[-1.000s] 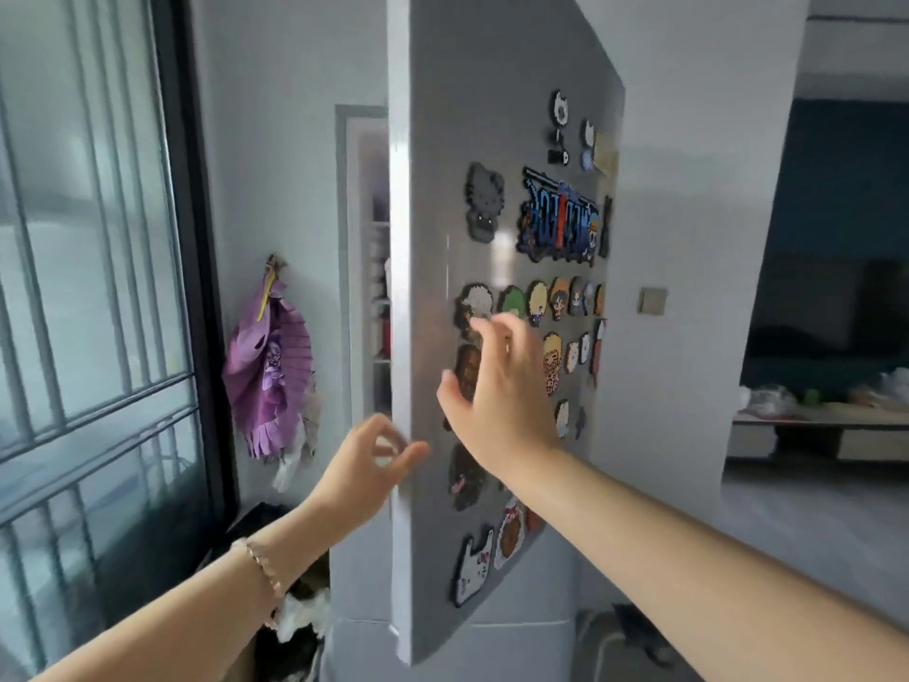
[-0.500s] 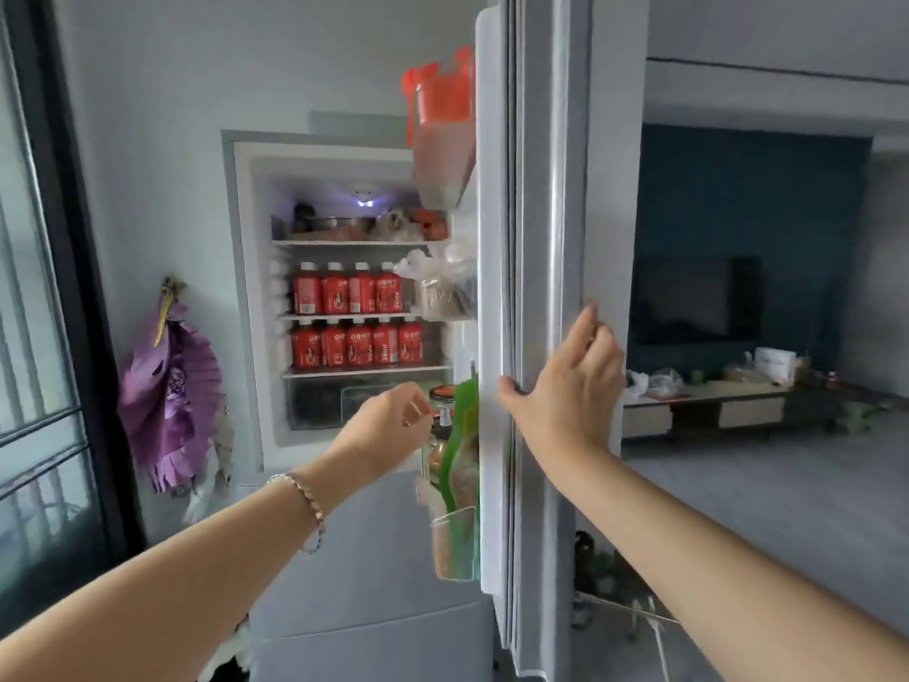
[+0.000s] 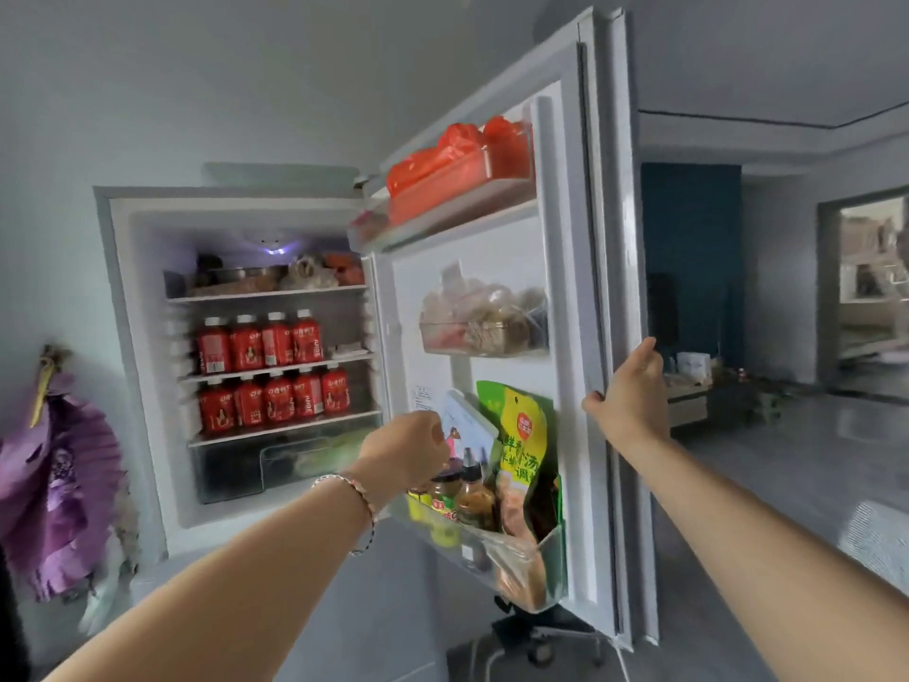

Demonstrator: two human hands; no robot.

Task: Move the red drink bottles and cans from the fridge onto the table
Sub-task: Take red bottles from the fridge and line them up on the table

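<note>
Your right grip [image 3: 627,396] holds the edge of the open fridge door [image 3: 497,268], your left grip [image 3: 408,450] is curled on nothing, and the red drink bottles [image 3: 278,339] stand in two rows inside the fridge [image 3: 118,287], far left.

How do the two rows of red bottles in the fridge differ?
The upper row has four bottles; the lower row has five. The upper row stops short of the right end of its shelf; the lower row runs further right. Both are upright red bottles standing side by side.
</note>
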